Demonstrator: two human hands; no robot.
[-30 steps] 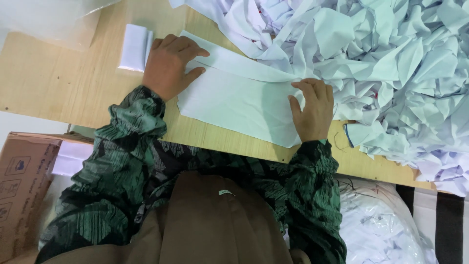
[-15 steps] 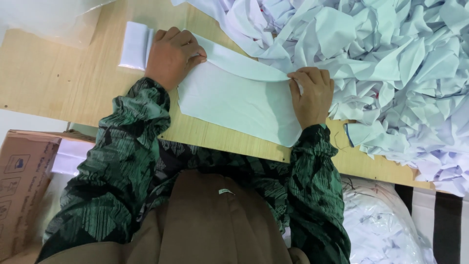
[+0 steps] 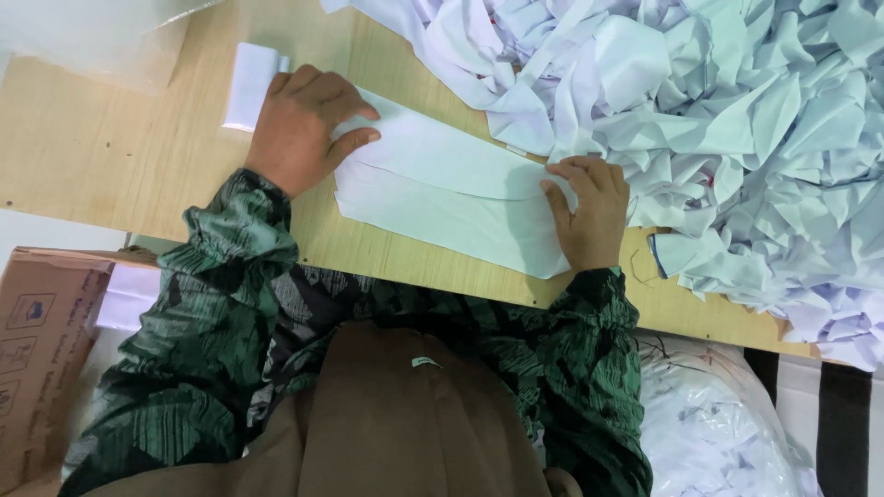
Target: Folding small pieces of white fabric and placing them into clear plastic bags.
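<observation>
A long white cloth piece (image 3: 442, 189) lies flat on the wooden table (image 3: 129, 166), folded lengthwise. My left hand (image 3: 304, 124) presses down on its left end, fingers spread over the fold. My right hand (image 3: 589, 212) pins its right end, fingertips on the folded edge. A small folded white piece (image 3: 249, 85) lies just beyond my left hand. Both arms wear green patterned sleeves.
A big heap of crumpled white cloth pieces (image 3: 718, 120) fills the table's right and far side. A clear plastic sheet (image 3: 83, 37) lies at the far left. A cardboard box (image 3: 41, 359) stands below left, a plastic bag of white cloth (image 3: 718, 423) below right.
The upper edge of the cloth piece has been folded down over itself. Both hands shifted slightly along the piece and now press the new fold flat.
</observation>
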